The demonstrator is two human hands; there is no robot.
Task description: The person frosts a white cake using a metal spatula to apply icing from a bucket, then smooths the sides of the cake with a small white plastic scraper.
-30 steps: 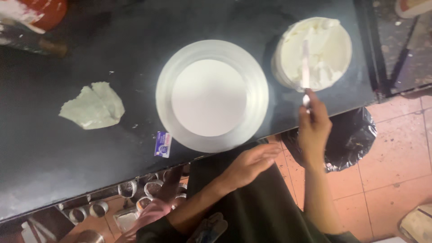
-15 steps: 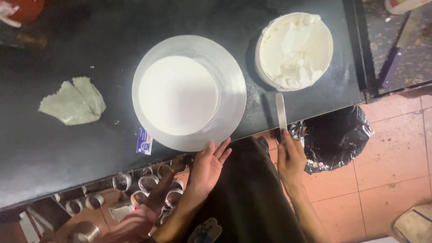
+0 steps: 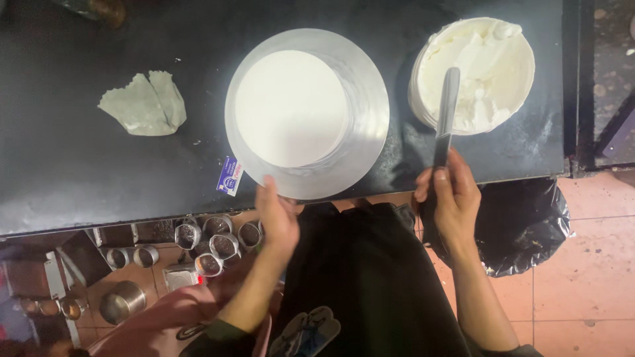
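Observation:
A round white frosted cake (image 3: 291,106) stands on a silver turntable (image 3: 370,132) at the middle of a black counter. My left hand (image 3: 276,215) touches the turntable's near rim, fingers together. My right hand (image 3: 453,198) grips the handle of a long metal spatula (image 3: 446,109). Its blade reaches up over a white bowl of whipped cream (image 3: 476,73) at the right of the cake.
A crumpled pale paper (image 3: 144,104) lies on the black counter (image 3: 79,172) at the left. A small blue and white label (image 3: 229,176) sits near the counter's front edge. Several metal ring moulds (image 3: 208,244) lie on a shelf below. A black bin bag (image 3: 522,225) hangs at the right.
My right hand has lifted the spatula from beside the turntable up over the cream bowl. My left hand has moved from the turntable's lower edge to its near rim.

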